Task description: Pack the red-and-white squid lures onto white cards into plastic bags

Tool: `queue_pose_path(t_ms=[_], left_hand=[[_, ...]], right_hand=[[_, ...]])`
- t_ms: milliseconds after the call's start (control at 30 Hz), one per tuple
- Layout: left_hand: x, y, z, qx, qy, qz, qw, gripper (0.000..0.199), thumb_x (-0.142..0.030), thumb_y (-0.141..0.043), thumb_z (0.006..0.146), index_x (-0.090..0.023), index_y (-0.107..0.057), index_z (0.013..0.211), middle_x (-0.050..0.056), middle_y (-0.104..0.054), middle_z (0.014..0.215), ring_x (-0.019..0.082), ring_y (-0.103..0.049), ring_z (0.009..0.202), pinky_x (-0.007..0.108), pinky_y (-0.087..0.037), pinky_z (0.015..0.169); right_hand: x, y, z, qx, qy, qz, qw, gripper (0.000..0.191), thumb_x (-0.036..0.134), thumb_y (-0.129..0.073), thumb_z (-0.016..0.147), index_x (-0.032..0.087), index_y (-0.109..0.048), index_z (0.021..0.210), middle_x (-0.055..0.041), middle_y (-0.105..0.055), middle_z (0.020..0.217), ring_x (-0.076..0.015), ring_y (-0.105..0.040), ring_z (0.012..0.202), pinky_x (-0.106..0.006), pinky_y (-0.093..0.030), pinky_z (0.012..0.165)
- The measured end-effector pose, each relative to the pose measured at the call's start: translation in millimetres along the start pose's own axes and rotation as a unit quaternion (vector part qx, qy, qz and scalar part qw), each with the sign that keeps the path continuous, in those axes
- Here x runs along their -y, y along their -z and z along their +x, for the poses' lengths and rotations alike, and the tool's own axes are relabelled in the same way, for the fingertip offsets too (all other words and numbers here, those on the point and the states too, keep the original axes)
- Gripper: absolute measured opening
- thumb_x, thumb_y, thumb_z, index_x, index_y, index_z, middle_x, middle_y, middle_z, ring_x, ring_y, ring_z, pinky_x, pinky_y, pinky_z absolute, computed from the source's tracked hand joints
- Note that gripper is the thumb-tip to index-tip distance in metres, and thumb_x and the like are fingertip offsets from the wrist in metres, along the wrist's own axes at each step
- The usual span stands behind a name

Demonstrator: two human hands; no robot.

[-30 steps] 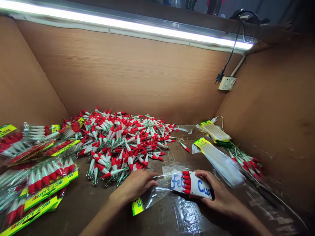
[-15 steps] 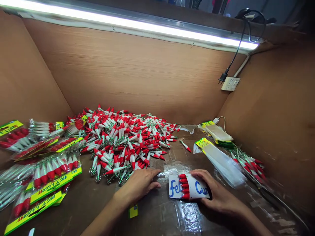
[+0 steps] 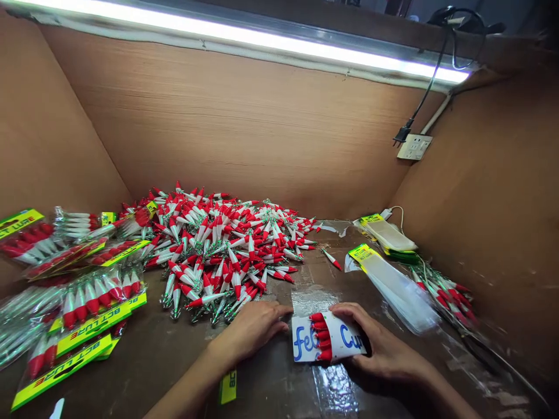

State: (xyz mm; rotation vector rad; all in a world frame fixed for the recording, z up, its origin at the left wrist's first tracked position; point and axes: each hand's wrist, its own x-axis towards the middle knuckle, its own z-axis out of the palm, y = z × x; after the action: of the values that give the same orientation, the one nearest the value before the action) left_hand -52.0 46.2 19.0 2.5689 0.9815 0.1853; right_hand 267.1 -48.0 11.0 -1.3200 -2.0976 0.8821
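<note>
The fingers of the right hand (image 3: pixel 386 349) are closed on a lettered white card holder (image 3: pixel 349 338), in which red lure tips (image 3: pixel 322 337) stand in a row, at the near middle of the tabletop (image 3: pixel 170 366). The left hand (image 3: pixel 255 327) is just left of it, its fingers slightly parted; whether they pinch something, I cannot tell. A yellow bag header (image 3: pixel 228 387) lies nearer. Farther is the lure pile (image 3: pixel 227 244); filled packs (image 3: pixel 94 302) lie left, clear bags (image 3: pixel 393 285) right.
</note>
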Motion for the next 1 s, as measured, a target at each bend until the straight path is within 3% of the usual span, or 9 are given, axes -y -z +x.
queue_pose_path(t_ms=[233, 367, 567, 800, 1000], left_hand=[[-8.8, -9.8, 3.4, -0.064, -0.038, -0.145, 0.987, 0.035, -0.014, -0.066, 0.089, -0.029, -0.064, 0.12, 0.002, -0.064, 0.116, 0.021, -0.059, 0.11, 0.031, -0.044, 0.096], [-9.9, -12.9, 4.1, -0.094, -0.019, -0.161, 0.982, 0.039, -0.007, -0.068, 0.08, -0.028, -0.066, 0.112, 0.001, -0.06, 0.111, 0.021, -0.056, 0.108, 0.031, -0.044, 0.093], [-15.5, -14.8, 4.4, -0.064, 0.008, -0.117, 0.991, 0.034, -0.012, -0.058, 0.086, -0.027, -0.065, 0.115, -0.001, -0.064, 0.092, 0.019, -0.06, 0.084, 0.03, -0.044, 0.078], [-22.4, -16.3, 0.1, -0.047, 0.019, -0.119, 0.992, 0.041, -0.02, -0.06, 0.089, -0.029, -0.059, 0.13, 0.001, -0.068, 0.103, 0.021, -0.064, 0.093, 0.031, -0.046, 0.084], [-24.3, -15.3, -4.2, -0.035, 0.024, -0.115, 0.993, 0.062, -0.033, -0.073, 0.085, -0.033, -0.049, 0.142, 0.003, -0.066, 0.123, 0.026, -0.063, 0.11, 0.036, -0.047, 0.094]], right_hand=[[-2.0, -4.1, 2.2, 0.011, -0.001, -0.017, 1.0, 0.077, 0.01, -0.062, 0.067, 0.026, -0.046, 0.141, -0.0087, -0.05, 0.142, -0.028, -0.051, 0.129, -0.04, -0.04, 0.111], [1.1, -0.7, 0.2, 0.011, -0.001, -0.042, 0.999, 0.079, 0.009, -0.06, 0.067, 0.026, -0.045, 0.143, -0.0088, -0.05, 0.141, -0.0272, -0.05, 0.13, -0.04, -0.039, 0.112], [5.5, 10.4, -8.9, 0.024, -0.011, -0.064, 0.998, 0.085, 0.01, -0.062, 0.068, 0.029, -0.04, 0.149, -0.0078, -0.047, 0.144, -0.027, -0.048, 0.132, -0.041, -0.037, 0.115], [4.8, 15.3, -14.2, 0.029, -0.035, -0.064, 0.997, 0.082, 0.014, -0.063, 0.073, 0.029, -0.04, 0.15, -0.0084, -0.048, 0.144, -0.0276, -0.05, 0.13, -0.041, -0.04, 0.112], [3.9, -0.8, -5.8, 0.04, -0.039, -0.061, 0.997, 0.092, 0.02, -0.068, 0.073, 0.029, -0.03, 0.156, -0.0093, -0.046, 0.149, -0.0288, -0.046, 0.135, -0.042, -0.036, 0.116]])
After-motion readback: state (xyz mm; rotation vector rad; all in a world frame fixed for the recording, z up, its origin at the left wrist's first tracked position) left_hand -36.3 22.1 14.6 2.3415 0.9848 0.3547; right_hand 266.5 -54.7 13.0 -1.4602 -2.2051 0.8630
